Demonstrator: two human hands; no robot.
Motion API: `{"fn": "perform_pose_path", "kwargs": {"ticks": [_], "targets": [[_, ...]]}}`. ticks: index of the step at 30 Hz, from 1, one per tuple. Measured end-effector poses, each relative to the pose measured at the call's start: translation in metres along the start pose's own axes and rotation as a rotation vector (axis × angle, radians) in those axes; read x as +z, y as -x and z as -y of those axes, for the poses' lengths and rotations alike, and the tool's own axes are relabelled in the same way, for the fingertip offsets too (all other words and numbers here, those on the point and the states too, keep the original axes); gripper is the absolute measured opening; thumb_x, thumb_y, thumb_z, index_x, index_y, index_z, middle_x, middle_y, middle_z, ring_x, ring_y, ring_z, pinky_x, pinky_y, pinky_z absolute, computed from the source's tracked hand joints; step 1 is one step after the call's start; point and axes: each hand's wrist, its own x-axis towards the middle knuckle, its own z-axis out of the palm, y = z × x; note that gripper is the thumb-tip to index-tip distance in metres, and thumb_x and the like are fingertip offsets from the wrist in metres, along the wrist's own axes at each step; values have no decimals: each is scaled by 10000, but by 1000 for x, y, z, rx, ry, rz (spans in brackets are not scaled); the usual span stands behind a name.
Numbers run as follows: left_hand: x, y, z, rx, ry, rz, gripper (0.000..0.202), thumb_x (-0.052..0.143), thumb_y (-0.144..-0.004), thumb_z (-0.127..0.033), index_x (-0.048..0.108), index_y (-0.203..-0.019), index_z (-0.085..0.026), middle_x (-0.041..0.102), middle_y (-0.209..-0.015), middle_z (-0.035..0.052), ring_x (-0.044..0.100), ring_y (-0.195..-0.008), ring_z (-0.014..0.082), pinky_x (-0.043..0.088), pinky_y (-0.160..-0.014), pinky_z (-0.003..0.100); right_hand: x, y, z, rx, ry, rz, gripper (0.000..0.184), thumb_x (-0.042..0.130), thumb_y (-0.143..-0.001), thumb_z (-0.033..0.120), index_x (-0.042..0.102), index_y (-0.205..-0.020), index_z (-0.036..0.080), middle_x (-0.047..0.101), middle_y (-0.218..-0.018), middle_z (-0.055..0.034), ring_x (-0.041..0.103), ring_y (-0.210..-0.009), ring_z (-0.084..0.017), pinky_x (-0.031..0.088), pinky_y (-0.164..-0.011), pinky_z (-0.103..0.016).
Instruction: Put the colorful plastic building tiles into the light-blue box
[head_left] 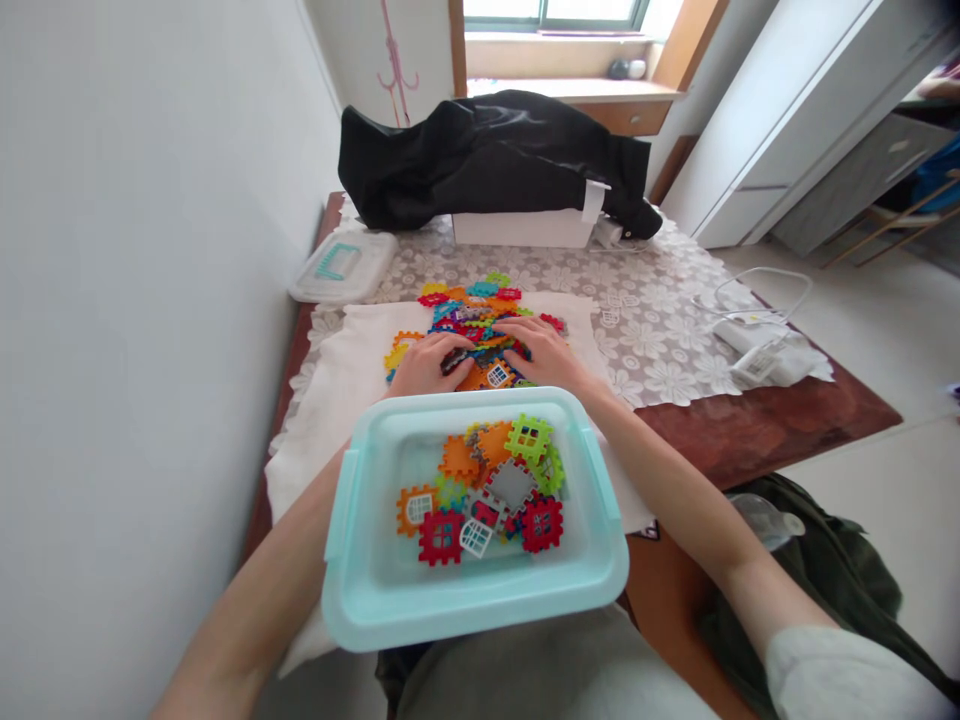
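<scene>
Pile of toothed plastic pieces (474, 328) lies at 12 o'clock of the pale-blue tub (480, 622). Your left hand (427, 366), at the pile's 8 o'clock, brackets a dark piece (454, 361) between thumb and forefinger; your right hand (551, 357) curls over its 4 o'clock side. Whether either grips: cannot tell. Best: spread overlaps flat, pinch by edges, forearms clear of the tub.

black cover (495, 160) atop white box (521, 231) — pink rack (392, 46)

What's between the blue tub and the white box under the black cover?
The head view shows your left hand, right hand, a heap of coloured plastic pieces, white cloth, then lace tablecloth.
</scene>
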Motion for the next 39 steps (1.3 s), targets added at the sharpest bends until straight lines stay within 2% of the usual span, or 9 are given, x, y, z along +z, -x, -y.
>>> {"fn": "perform_pose_path", "kwargs": {"ticks": [5,11,15,17,19,27,31,36,39], "targets": [[4,0,6,-17,15,-25,406,765,-918,-503,835,-1311,-433,862,-1247,35,780,-1208,399,630,-1117,644,9,4,5,-27,114,68,488,777,-1018,241,766,-1505,282,770,-1554,-117,633,-1530,-371,452,-1343,-669],[10,1,15,-28,27,-54,327,598,-1023,-454,756,-1254,-283,861,-1156,61,798,-978,291,657,-958,479,17,4,8,-52,92,31,351,789,-1012,261,745,-1360,249,819,-1359,-139,702,-1379,-356,496,-1279,-632],[10,2,14,-12,36,-54,260,558,-1050,-404,711,-1214,-274,857,-1199,61,794,-1002,266,639,-965,413,17,3,10,-104,71,57,192,765,-1027,240,761,-1218,259,826,-1363,-122,731,-1301,-333,539,-1226,-597],[9,2,12,-11,36,-60,255,544,-1060,-400,707,-1210,-274,852,-1199,66,799,-1035,270,638,-979,414,17,3,13,-168,77,99,99,736,-1064,237,798,-1135,266,793,-1488,-107,715,-1360,-324,530,-1241,-599],[8,2,10,-21,34,-62,273,535,-1079,-424,716,-1225,-281,850,-1201,67,804,-1071,276,641,-996,425,17,3,16,-206,99,133,128,726,-1083,232,844,-1107,277,760,-1568,-86,696,-1413,-321,521,-1261,-609],[3,2,0,-36,50,-47,341,627,-1058,-594,802,-1301,-431,856,-1224,43,807,-1181,344,662,-1081,560,15,0,22,-196,178,206,301,739,-1092,238,872,-1360,269,795,-1514,-112,704,-1408,-340,530,-1286,-612],[3,0,3,-58,77,-59,357,638,-1046,-570,805,-1327,-426,863,-1222,30,811,-1156,355,650,-1092,588,12,2,19,-174,106,134,296,690,-1117,263,880,-1342,290,825,-1436,-105,743,-1335,-316,588,-1235,-566],[7,0,11,-12,80,-80,338,593,-1064,-458,776,-1318,-329,856,-1275,38,812,-1147,313,656,-1057,503,15,3,10,-148,-9,-20,315,597,-1140,244,900,-1218,282,836,-1363,-115,776,-1254,-276,637,-1152,-473],[8,2,12,13,65,-87,345,569,-1050,-390,751,-1316,-267,849,-1277,57,814,-1137,287,643,-1058,457,16,1,8,-101,-111,-191,304,589,-1134,247,889,-1098,279,838,-1282,-104,788,-1205,-257,640,-1105,-432]]}}
